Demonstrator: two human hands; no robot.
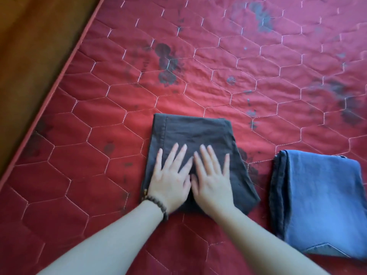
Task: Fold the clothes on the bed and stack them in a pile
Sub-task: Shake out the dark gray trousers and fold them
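Observation:
A folded dark grey garment [193,132] lies flat on the red quilted bed [218,76], just below the middle of the head view. My left hand [170,177] and my right hand [211,179] rest side by side on its near half, palms down, fingers spread, thumbs almost touching. Neither hand grips anything. A bead bracelet circles my left wrist. To the right, apart from the grey garment, lies a folded pair of blue jeans [319,203], its folded edges facing left.
The bed's piped edge [59,76] runs diagonally from top centre to lower left, with brown wooden floor [29,46] beyond it. Dark stains mark the red cover in several spots. Open bed surface stretches above and to the left of the garments.

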